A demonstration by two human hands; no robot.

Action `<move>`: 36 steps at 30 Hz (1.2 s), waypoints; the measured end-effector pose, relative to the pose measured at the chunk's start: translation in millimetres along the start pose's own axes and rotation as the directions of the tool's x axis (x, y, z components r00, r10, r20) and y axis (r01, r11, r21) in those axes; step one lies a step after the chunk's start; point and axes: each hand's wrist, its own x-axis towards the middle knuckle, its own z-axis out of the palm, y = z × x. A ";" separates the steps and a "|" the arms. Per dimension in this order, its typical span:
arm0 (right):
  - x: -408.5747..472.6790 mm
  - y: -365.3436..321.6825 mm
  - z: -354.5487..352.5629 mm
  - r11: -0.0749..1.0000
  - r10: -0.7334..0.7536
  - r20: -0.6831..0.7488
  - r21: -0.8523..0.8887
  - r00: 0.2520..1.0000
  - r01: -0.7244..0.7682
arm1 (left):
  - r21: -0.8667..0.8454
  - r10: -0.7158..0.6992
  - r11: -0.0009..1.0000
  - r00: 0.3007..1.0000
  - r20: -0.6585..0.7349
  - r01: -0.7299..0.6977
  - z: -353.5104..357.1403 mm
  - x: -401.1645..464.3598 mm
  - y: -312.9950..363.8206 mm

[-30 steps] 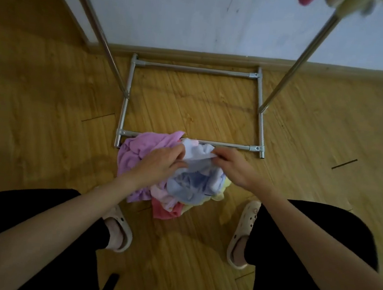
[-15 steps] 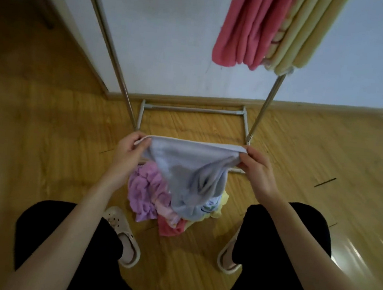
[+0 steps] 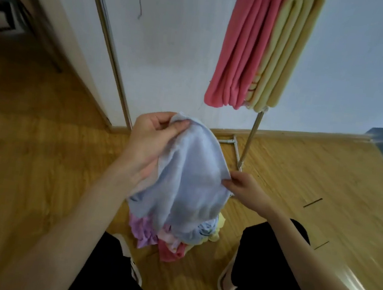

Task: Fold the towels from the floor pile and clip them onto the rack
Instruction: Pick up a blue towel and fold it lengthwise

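My left hand (image 3: pixel 149 137) and right hand (image 3: pixel 244 189) pinch a soft light-blue towel (image 3: pixel 193 181). Pink and yellow towels (image 3: pixel 263 48) hang already; the colourful floor pile (image 3: pixel 170 237) waits.

a room in a home. wood-plank floor (image 3: pixel 39 175), white wall (image 3: pixel 173 47) with skirting. a metal drying rack (image 3: pixel 111 47) holds towels (image 3: pixel 256 52).
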 end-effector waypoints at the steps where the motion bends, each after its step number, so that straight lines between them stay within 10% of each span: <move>1: -2.0 -10.6 -5.6 0.999 -0.025 0.008 0.021 1.000 0.025 | 0.090 0.042 0.995 0.999 -0.004 -0.041 3.3 -2.2 5.4; 8: -18.7 -110.0 -42.6 0.888 -0.300 -0.170 0.310 0.939 0.340 | 0.458 0.181 0.858 0.972 0.151 -0.231 18.2 -8.0 27.1; 21: -18.5 -162.8 -47.9 0.834 -0.531 -0.251 0.014 0.809 0.552 | 0.474 0.172 0.830 0.943 0.285 -0.295 13.0 -13.9 20.7; 36: -26.9 -134.1 -28.4 0.882 -0.398 -0.391 0.085 0.829 0.464 | 0.710 -0.124 0.700 0.992 0.018 0.075 -64.8 -16.9 -66.1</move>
